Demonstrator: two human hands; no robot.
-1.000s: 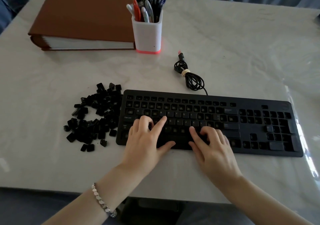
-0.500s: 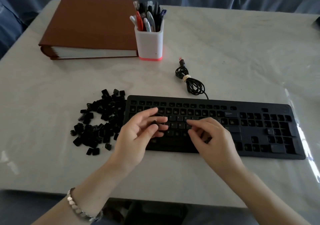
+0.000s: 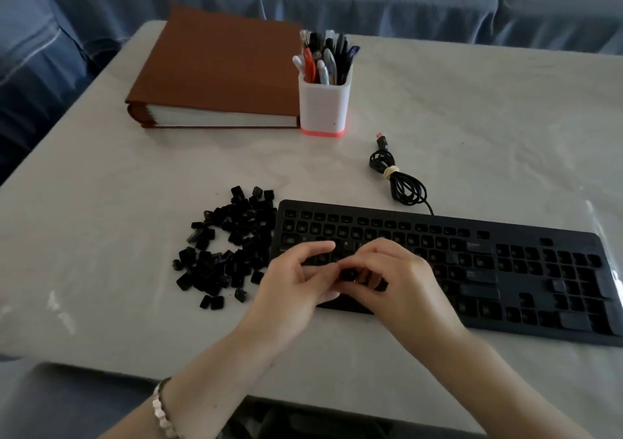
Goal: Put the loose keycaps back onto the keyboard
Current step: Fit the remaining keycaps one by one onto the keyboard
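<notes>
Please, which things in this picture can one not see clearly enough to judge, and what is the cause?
All in the head view.
The keyboard, middle rows: covered by the left hand and right hand.
The keycap at the fingertips: mostly covered by fingers; which hand pinches it is unclear.
The pile of loose keycaps: legends too small and dark.
The keyboard's right end: cut off by the picture's edge.

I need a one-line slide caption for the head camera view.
The left hand and right hand pinch a black keycap over the keyboard, beside the pile of loose keycaps.
</notes>
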